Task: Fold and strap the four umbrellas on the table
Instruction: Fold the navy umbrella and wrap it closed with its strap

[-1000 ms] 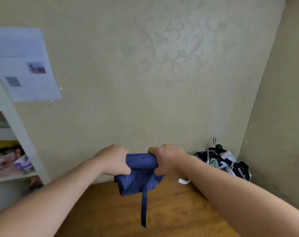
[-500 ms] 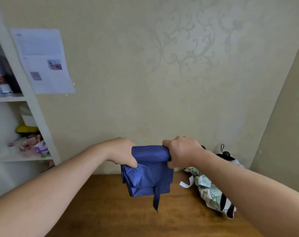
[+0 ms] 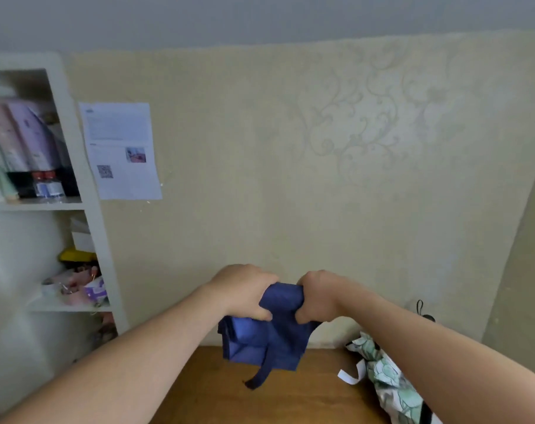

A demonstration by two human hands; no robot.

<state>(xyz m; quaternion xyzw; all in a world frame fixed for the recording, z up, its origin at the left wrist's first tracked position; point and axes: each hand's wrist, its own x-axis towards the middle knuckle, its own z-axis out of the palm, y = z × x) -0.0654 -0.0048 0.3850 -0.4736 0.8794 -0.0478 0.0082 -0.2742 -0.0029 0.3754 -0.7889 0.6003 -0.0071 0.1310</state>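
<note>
Gripping the blue umbrella [image 3: 264,338] at both ends of its rolled top edge, you hold it clear of the surface [image 3: 284,399], at about six o'clock in the head view; I judge this keeps the canopy folds gathered while the loose cloth hangs straight for wrapping. At nine o'clock stands a white shelf unit [image 3: 85,185] with a printed sheet [image 3: 122,151] on the wall just beside it. Your left hand [image 3: 244,292] comes in from seven o'clock, knuckles up, its fingers curled over the roll and clamped on the fabric. The strap [image 3: 261,373] dangles free from the lower edge, not yet fastened, so the strapping step appears outstanding. Your right hand [image 3: 319,296] enters from four o'clock, wrist level, its fingers likewise clamped on the roll. At five o'clock a floral umbrella [image 3: 391,381] lies on the surface, partly behind your right forearm, its white tab loose; whether it is folded cannot be told.
</note>
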